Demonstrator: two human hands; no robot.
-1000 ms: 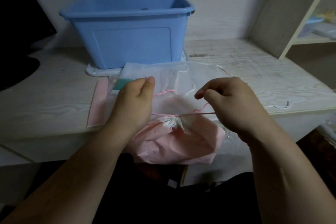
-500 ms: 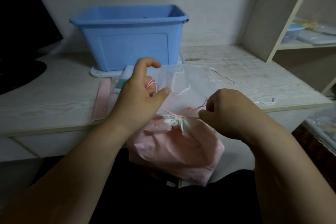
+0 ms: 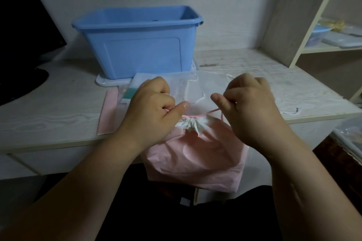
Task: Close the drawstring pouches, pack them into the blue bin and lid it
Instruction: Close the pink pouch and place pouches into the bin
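A pink drawstring pouch (image 3: 197, 154) hangs over the desk's front edge, its white mouth gathered tight. Its pink cord (image 3: 212, 112) runs from the gathered mouth to both sides. My left hand (image 3: 154, 109) pinches the cord at the mouth's left. At the right, my right hand (image 3: 248, 107) pinches the other end of the cord, fingers curled. A white translucent pouch (image 3: 197, 88) lies flat on the desk behind my hands. The open blue bin (image 3: 137, 45) stands behind it on a pale lid (image 3: 109, 81).
A flat pink pouch (image 3: 109, 113) and a white-and-teal packet (image 3: 130, 94) lie left of my hands. A dark monitor (image 3: 25, 25) stands at far left. A shelf unit (image 3: 305, 15) with containers rises at right. Loose white cord (image 3: 291, 112) lies near the desk's right edge.
My left hand dropped from a raised, opened pose and now pinches the cord beside the pouch mouth. My right hand rose a little, keeping the cord. The pouch mouth stays gathered.
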